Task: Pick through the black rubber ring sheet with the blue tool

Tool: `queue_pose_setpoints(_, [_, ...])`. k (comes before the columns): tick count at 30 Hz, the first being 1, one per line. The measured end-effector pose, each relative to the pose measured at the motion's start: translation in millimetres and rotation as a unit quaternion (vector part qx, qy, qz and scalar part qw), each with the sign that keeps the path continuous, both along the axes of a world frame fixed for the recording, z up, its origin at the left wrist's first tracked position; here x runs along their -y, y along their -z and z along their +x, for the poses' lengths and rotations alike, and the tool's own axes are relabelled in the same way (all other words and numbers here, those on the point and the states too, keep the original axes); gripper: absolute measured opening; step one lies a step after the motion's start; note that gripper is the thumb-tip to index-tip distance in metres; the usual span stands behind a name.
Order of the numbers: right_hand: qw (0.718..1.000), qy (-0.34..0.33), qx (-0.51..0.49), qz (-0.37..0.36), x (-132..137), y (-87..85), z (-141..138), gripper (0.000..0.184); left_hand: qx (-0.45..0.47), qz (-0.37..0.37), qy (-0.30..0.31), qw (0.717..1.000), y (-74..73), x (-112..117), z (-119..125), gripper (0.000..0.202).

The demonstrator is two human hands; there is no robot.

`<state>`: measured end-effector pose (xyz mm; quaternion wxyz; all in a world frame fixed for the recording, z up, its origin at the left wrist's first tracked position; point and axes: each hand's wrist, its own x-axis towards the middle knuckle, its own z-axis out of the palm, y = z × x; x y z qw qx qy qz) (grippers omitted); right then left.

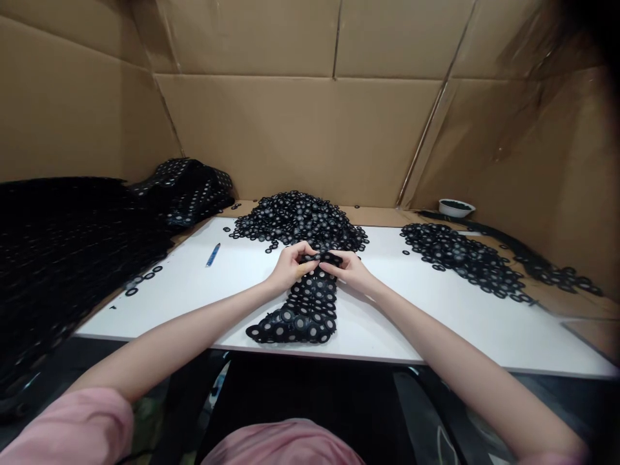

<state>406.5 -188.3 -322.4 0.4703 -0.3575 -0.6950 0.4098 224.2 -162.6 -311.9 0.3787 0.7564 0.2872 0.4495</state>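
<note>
A black rubber sheet (pixel 310 307) of joined round pieces with pale round centres lies on the white tabletop, its near end at the table's front edge. My left hand (pixel 292 265) pinches the sheet's far end between thumb and fingers. Close beside it, my right hand (pixel 351 270) grips the same end from the other side. The fingertips of both hands nearly meet there, and they partly hide the spot they hold. Just beyond my hands rises a heap of loose black rings (pixel 295 219).
A second spread of black rings (pixel 460 258) lies at the right. Behind it stands a white bowl (pixel 456 208) with dark contents. A blue cutter-like tool (pixel 213 254) lies left. Black sheets (pixel 72 239) are piled far left. Cardboard walls (pixel 290 135) enclose the table (pixel 387 336).
</note>
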Motion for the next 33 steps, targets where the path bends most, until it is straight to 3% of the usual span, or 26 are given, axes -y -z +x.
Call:
queue_pose_setpoints(11, [1.0,0.013,0.013,-0.003,4.2,-3.9,2.8,0.037,-0.014,-0.004,0.007,1.0,1.4,-3.0,-2.8,0.023])
queue_pose_setpoints(33, [0.999,0.0,0.041,-0.008,2.2,-0.9,4.6,0.038,-0.078,0.028,0.009,0.997,0.2,-3.6,-3.9,0.016])
